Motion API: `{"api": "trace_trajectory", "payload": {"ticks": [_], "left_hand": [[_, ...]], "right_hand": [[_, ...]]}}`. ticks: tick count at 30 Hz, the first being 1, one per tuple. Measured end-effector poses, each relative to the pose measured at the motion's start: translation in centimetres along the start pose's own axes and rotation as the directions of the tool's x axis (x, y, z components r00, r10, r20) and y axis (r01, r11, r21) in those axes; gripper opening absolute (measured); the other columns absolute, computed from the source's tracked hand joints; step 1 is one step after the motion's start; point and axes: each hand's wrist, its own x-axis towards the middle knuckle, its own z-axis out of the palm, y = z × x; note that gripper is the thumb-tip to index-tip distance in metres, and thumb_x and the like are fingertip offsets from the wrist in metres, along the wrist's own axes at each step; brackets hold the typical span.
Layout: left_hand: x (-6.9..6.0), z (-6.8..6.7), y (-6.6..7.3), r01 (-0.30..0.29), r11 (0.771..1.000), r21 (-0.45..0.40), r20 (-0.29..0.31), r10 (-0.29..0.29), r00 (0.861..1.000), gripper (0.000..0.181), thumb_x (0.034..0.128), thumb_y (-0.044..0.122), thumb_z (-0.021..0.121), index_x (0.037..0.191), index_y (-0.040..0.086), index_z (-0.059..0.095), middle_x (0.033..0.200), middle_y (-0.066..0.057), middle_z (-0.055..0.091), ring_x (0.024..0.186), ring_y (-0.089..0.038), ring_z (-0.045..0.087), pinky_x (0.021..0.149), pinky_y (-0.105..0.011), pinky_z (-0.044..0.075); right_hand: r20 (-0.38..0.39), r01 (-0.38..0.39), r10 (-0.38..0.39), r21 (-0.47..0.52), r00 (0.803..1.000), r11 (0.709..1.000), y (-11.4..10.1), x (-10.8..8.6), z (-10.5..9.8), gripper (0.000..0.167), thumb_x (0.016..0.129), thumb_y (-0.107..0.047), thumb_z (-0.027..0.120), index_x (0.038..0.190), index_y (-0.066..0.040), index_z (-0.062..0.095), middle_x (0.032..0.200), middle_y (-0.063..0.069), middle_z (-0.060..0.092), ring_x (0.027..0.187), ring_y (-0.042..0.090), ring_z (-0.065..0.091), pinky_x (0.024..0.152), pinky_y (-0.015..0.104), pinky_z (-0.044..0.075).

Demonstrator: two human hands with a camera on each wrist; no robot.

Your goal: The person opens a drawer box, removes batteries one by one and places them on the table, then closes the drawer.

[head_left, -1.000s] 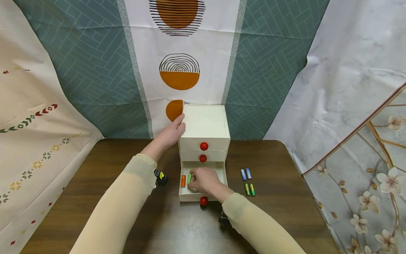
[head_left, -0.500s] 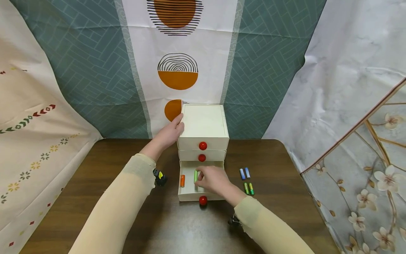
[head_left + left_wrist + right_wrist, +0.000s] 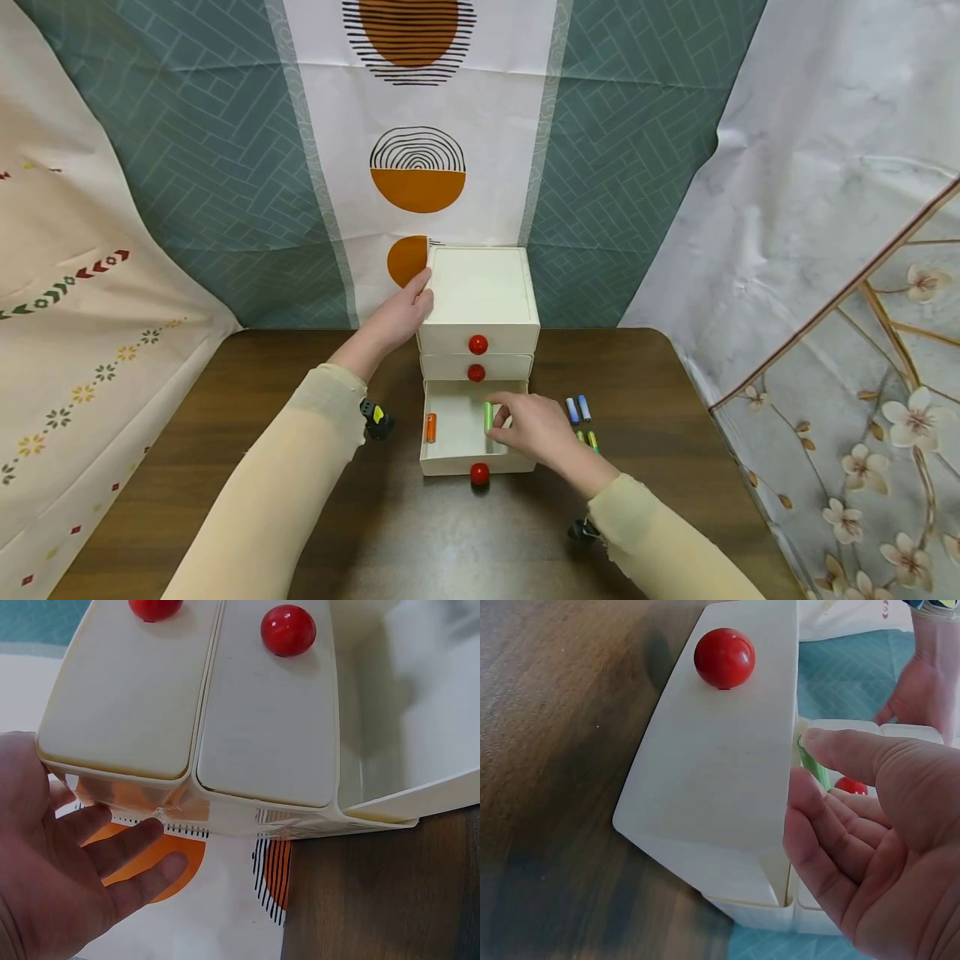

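A white mini chest of drawers [image 3: 480, 287] with red ball knobs stands at the back of the table, its bottom drawer [image 3: 453, 467] pulled out. My left hand [image 3: 396, 320] rests against the chest's left side, thumb at the top edge; in the left wrist view its fingers [image 3: 124, 851] are loosely spread beside the side wall. Over the drawer's right half, my right hand [image 3: 534, 427] pinches a light green battery [image 3: 488, 417] between thumb and fingers. An orange battery [image 3: 431, 427] lies by the drawer's left wall. The right wrist view shows the green battery [image 3: 814, 765] partly hidden by fingers.
Right of the chest, two blue batteries [image 3: 578, 409] lie on the brown table [image 3: 675, 500]. Two green-yellow batteries [image 3: 593, 441] are in front of them, partly covered by my right hand. Patterned cloth [image 3: 637, 167] hangs behind and at both sides.
My right hand has moved to the right inside the drawer, carrying the light green battery from beside the orange one towards the right half. My left hand stays against the chest.
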Motion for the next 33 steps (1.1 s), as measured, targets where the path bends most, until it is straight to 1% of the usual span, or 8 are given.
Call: {"api": "trace_trajectory", "payload": {"ticks": [7,12,20,23,27,33], "left_hand": [[-0.1,0.0,0.1,-0.004,1.000,0.009,-0.003,0.004,1.000,0.068,0.1187,0.047,0.030,0.180,0.025,0.011,0.184,-0.004,0.015,0.169,-0.029,0.018,0.136,-0.051,0.016],[-0.3,0.0,0.3,-0.002,1.000,0.000,-0.004,0.002,1.000,0.068,0.1189,0.047,0.031,0.180,0.024,0.012,0.184,-0.004,0.015,0.169,-0.029,0.018,0.136,-0.051,0.016],[-0.2,0.1,0.2,0.001,1.000,-0.002,0.000,-0.001,1.000,0.068,0.1190,0.047,0.031,0.180,0.025,0.011,0.185,-0.004,0.015,0.169,-0.030,0.018,0.136,-0.052,0.016],[-0.3,0.1,0.2,0.009,1.000,0.000,-0.001,-0.009,1.000,0.068,0.1190,0.048,0.031,0.180,0.026,0.011,0.185,-0.004,0.015,0.169,-0.031,0.018,0.136,-0.053,0.016],[-0.2,0.1,0.1,0.014,1.000,-0.005,-0.001,-0.014,1.000,0.068,0.1189,0.048,0.031,0.180,0.026,0.010,0.185,-0.003,0.014,0.169,-0.030,0.017,0.136,-0.053,0.015],[0.1,0.0,-0.1,0.010,1.000,-0.008,-0.001,-0.010,1.000,0.069,0.1187,0.048,0.031,0.180,0.025,0.010,0.185,-0.003,0.014,0.169,-0.030,0.017,0.136,-0.053,0.015]], "right_hand": [[-0.022,-0.009,0.009,0.028,1.000,1.000,0.6,-1.0,-0.4,0.045,0.092,-0.026,0.091,0.133,-0.015,0.077,0.086,-0.022,0.072,0.062,0.000,0.055,0.059,0.027,0.047],[-0.036,-0.022,0.023,0.020,0.999,1.000,1.0,-1.9,-0.9,0.045,0.091,-0.025,0.092,0.132,-0.014,0.077,0.085,-0.021,0.072,0.062,0.000,0.055,0.055,0.026,0.045],[-0.060,-0.030,0.031,0.027,0.998,0.999,1.7,-3.2,-1.5,0.044,0.090,-0.018,0.092,0.131,-0.012,0.077,0.081,-0.023,0.072,0.066,-0.002,0.059,0.058,0.024,0.047],[-0.055,-0.039,0.040,0.026,0.998,0.999,2.0,-3.7,-1.7,0.044,0.090,-0.018,0.092,0.131,-0.011,0.077,0.081,-0.022,0.071,0.065,-0.002,0.057,0.058,0.025,0.048],[-0.059,-0.037,0.037,0.013,0.998,0.999,2.7,-4.4,-2.1,0.042,0.090,-0.019,0.090,0.129,-0.012,0.077,0.082,-0.024,0.069,0.064,-0.004,0.054,0.061,0.028,0.049],[-0.060,-0.034,0.035,0.019,0.998,0.999,3.7,-5.6,-2.5,0.042,0.091,-0.020,0.091,0.129,-0.011,0.077,0.084,-0.026,0.069,0.062,-0.004,0.052,0.060,0.027,0.047]]}}
